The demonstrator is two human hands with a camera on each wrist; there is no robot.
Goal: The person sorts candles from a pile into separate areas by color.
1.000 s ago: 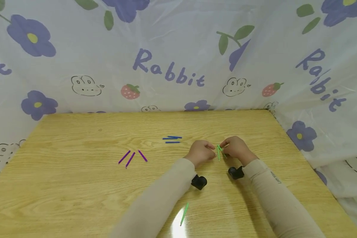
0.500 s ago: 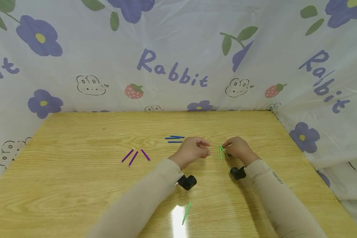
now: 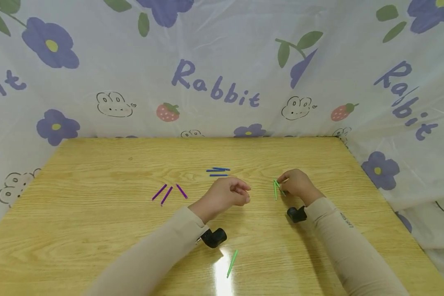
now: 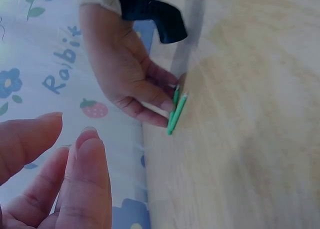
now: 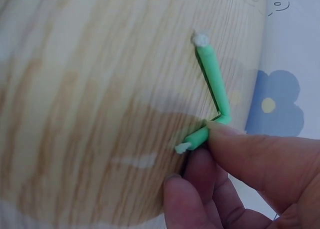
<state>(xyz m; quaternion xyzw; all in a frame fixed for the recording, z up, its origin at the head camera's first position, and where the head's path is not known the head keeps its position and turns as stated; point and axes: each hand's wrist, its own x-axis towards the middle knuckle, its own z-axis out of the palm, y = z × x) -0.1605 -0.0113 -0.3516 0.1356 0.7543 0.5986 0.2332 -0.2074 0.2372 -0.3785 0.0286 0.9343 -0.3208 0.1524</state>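
Note:
Two thin green candles with white wick-like ends meet at their far tips, forming a narrow V on the table. My right hand [image 3: 299, 184] pinches the right-hand green candle [image 5: 196, 138] between thumb and fingers, low at the wood. The left-hand green candle [image 3: 275, 190] lies beside it, untouched. Away to the left, my left hand [image 3: 222, 196] hovers above the table with loosely bent fingers and holds nothing. Another green candle [image 3: 232, 264] lies alone near the front, right of the left wrist's camera.
Three blue candles [image 3: 218, 175] lie close together beyond the left hand. Three purple candles [image 3: 166, 195] are spread to its left. The wooden table [image 3: 96, 230] ends at a patterned cloth [image 3: 214, 49] behind and on both sides.
My left hand has drawn back from the green candles, toward the left and slightly nearer. The right hand stays at the same candle. The view has shifted slightly.

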